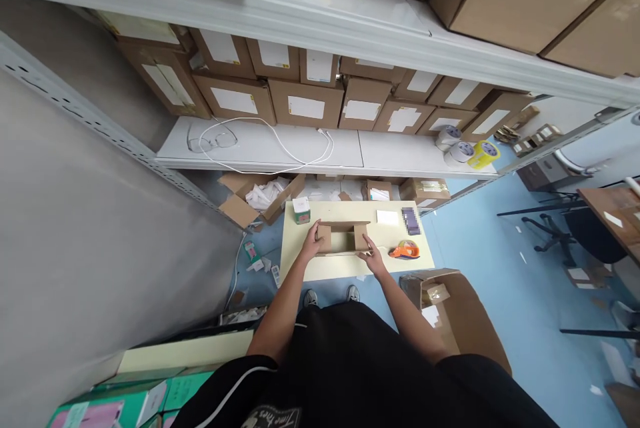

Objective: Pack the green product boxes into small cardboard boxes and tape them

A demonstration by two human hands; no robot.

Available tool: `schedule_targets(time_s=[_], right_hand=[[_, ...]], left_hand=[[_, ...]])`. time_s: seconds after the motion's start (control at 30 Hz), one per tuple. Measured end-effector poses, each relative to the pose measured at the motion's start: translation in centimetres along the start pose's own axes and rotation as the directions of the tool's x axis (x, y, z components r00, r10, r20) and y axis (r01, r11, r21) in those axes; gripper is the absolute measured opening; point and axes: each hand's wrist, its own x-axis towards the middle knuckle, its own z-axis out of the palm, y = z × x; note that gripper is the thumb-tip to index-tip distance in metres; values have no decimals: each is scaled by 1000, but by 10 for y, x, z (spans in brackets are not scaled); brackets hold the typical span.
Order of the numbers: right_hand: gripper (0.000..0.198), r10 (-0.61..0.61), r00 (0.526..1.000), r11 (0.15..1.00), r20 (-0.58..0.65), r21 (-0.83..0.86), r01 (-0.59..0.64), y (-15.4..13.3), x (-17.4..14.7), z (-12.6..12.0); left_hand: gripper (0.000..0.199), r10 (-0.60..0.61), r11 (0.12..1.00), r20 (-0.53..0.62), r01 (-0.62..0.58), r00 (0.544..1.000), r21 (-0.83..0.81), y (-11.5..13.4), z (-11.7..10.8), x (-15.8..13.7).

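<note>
A small open cardboard box point(343, 238) with its flaps up sits on a low pale yellow table point(320, 265). My left hand point(313, 241) presses against the box's left flap. My right hand point(371, 253) holds the right flap and near edge. A small green and white carton point(301, 210) stands just left of the box at the table's far side. To the right lie a white card point(387, 217), a purple stack point(411, 220) and an orange tape dispenser point(405, 251).
A grey shelf point(320, 151) behind the table carries labelled cardboard boxes, a white cable point(270, 145), glasses and tape rolls point(465, 148). Open cartons stand on the blue floor: one at the left rear point(250, 201), one by my right leg point(450, 311). Chairs and desks stand right.
</note>
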Motion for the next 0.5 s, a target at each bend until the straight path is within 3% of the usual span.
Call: schedule_targets(time_s=[0.2, 0.37, 0.5], right_hand=[[81, 35, 999, 999, 25, 20, -36, -2, -9, -5], [75, 44, 999, 999, -19, -12, -44, -3, -10, 1], [80, 59, 988, 998, -141, -9, -61, -3, -4, 7]], left_hand=[[46, 132, 989, 25, -133, 991, 62, 4, -2, 6], [40, -2, 999, 35, 0, 999, 48, 2, -8, 12], [35, -60, 998, -15, 60, 998, 28, 5, -3, 7]])
